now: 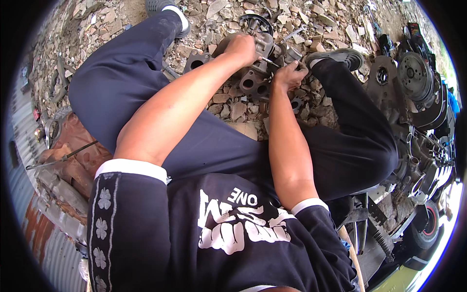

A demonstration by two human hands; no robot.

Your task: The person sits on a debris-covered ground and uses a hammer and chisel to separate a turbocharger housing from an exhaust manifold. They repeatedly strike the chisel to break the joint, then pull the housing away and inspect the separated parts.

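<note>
A grey cast-metal engine part (264, 45) with a rounded housing lies on the stones between my legs. My left hand (241, 49) is closed over its left side, the fingers curled and partly hidden. Beside those fingertips a slim metal rod (270, 62) points toward my right hand (290, 76). That hand is closed at the part's right side, thumb and fingers pinched together; what they grip, if anything, is too small to make out. Below the rod shows a flange with two round ports (255, 84). Another flange with one hole (196, 62) sits left of my left wrist.
A wrench (295, 33) lies on the rubble beyond the part. Broken stones (237, 110) cover the ground. Metal parts, including a round pulley-like disc (416, 76), are piled at the right. At the left are a rusty brown casting (80, 141) and corrugated sheet metal (61, 260).
</note>
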